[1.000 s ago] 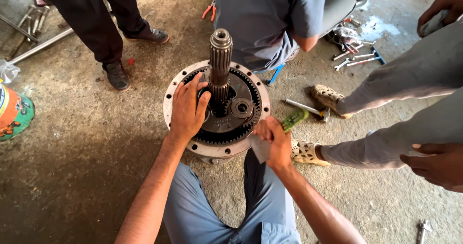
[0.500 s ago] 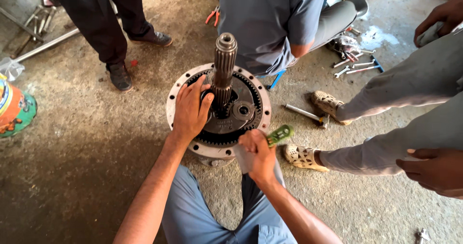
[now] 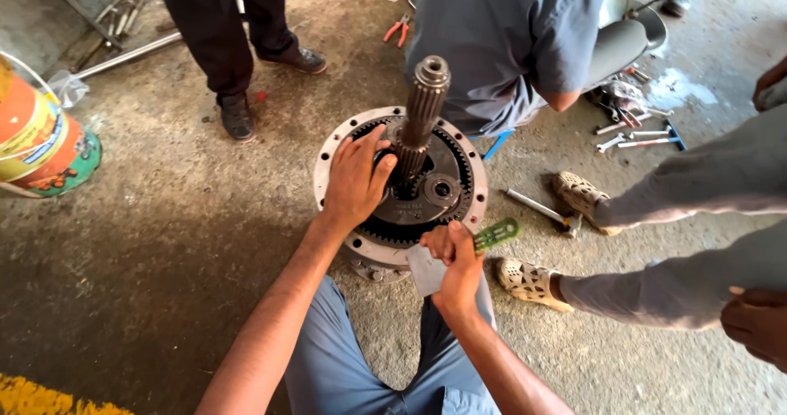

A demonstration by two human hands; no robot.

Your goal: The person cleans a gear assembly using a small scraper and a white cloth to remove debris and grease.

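A round gear housing (image 3: 328,148) with an inner toothed ring lies flat on the concrete floor. A tall splined shaft (image 3: 422,107) stands upright at its centre. My left hand (image 3: 354,177) rests palm down on the gear carrier, fingers spread against the shaft's base. At the housing's near rim, my right hand (image 3: 455,259) is closed around a flat green toothed tool (image 3: 498,234) that sticks out to the right. A grey flat piece (image 3: 425,271) shows under that hand. My knees in blue trousers are below.
A person in a grey shirt (image 3: 492,38) sits just beyond the housing. Another stands at the back left in black shoes (image 3: 238,116). Sandalled feet (image 3: 529,282) and a hand (image 3: 754,321) are at right. Spanners (image 3: 639,132), a metal rod (image 3: 537,208), red pliers (image 3: 396,29), an orange bucket (image 3: 41,140).
My right hand has slid from the housing's right rim to its near rim, still gripping the green tool. My left hand has stayed on the carrier by the shaft.
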